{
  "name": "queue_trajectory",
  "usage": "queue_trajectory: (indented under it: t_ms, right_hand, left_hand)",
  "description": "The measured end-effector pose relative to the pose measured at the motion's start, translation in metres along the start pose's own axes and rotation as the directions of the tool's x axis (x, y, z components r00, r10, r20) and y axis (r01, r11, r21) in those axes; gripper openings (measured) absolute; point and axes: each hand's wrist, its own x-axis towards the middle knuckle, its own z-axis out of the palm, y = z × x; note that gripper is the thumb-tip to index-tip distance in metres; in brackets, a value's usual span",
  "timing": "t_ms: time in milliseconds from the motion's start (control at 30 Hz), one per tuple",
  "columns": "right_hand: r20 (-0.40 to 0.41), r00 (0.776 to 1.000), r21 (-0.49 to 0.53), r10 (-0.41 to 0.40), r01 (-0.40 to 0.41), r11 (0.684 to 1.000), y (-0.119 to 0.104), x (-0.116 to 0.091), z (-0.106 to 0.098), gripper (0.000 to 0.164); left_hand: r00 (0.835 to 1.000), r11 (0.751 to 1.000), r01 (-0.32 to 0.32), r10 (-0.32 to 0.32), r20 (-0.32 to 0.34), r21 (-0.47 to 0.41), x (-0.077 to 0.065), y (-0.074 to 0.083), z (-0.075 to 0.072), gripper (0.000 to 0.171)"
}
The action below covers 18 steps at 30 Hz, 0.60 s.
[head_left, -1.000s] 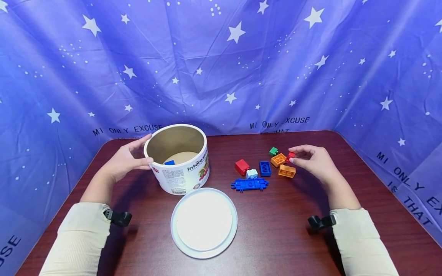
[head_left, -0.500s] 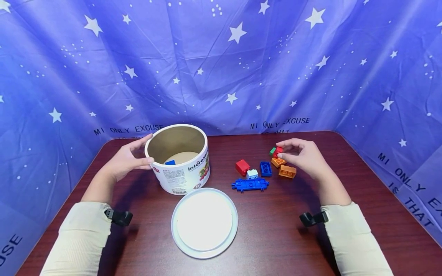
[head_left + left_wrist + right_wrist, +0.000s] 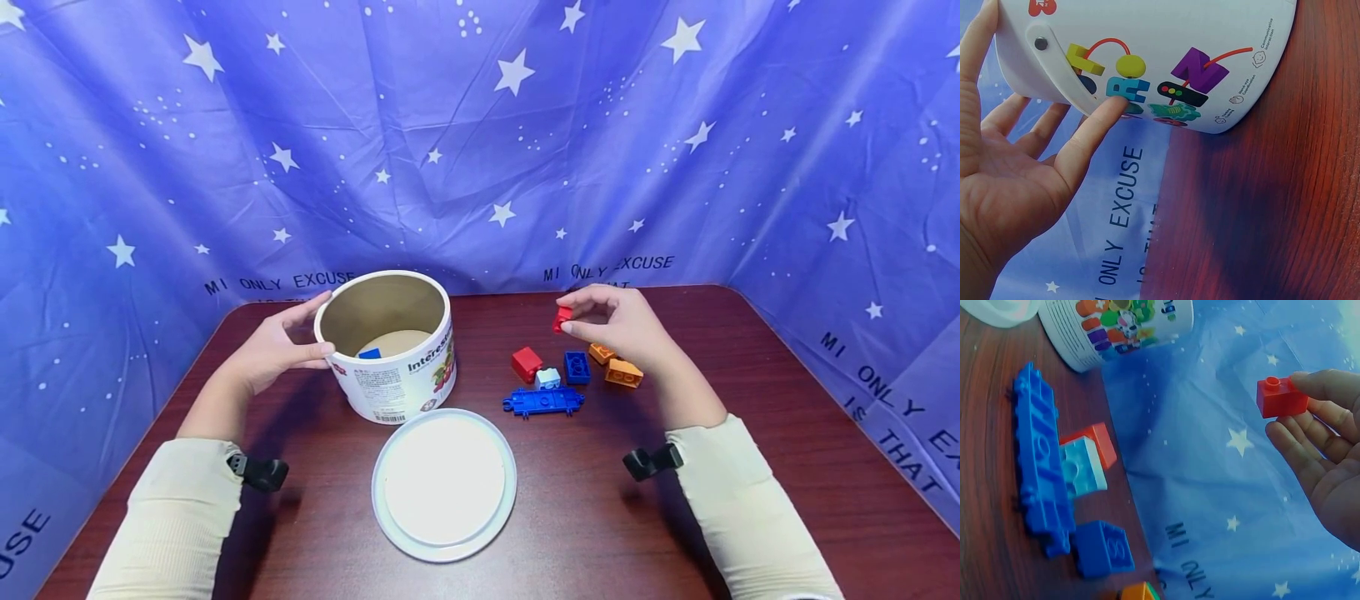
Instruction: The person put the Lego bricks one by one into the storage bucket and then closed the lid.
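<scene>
In the head view my left hand [image 3: 273, 346] rests against the left side of a white printed bucket [image 3: 393, 392]. Its fingers are spread and fairly straight, with the thumb on the outer wall [image 3: 1147, 62]. My right hand [image 3: 622, 325] pinches a small red toy brick [image 3: 562, 319] between thumb and fingers, raised above the table. A stud shows on the brick's top in the right wrist view. Inside the bucket lies a blue piece [image 3: 370, 354]. Below the right hand are a red block [image 3: 527, 364], a light blue brick [image 3: 547, 378] and a blue brick [image 3: 577, 367].
A blue toy chassis [image 3: 543, 402] lies in front of the bricks. Orange bricks [image 3: 624, 373] sit to the right, one partly behind the right hand. A round white lid [image 3: 444, 483] lies in front of the bucket. Starry blue cloth [image 3: 510, 167] surrounds the dark wooden table [image 3: 570, 517].
My right hand has carried the red brick leftward and away from the orange bricks, passing over the green brick, now hidden in the head view. The left hand and bucket have stayed put.
</scene>
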Motion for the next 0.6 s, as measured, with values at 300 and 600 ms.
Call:
queue_trajectory:
  t_ms: [300,600]
  right_hand:
    - [0.041,0.996,-0.007,-0.084,0.085,0.996,-0.023,0.020,0.019,0.029]
    - [0.067,0.982,0.006,-0.176,0.177,0.984,-0.047,0.042,0.036,0.028]
  left_hand:
    - [1.000,1.000,0.012,-0.012,0.006,-0.001,0.001,0.000,-0.001,0.088]
    - [1.000,1.000,0.010,-0.010,0.000,0.011,0.001,0.000,-0.001,0.088]
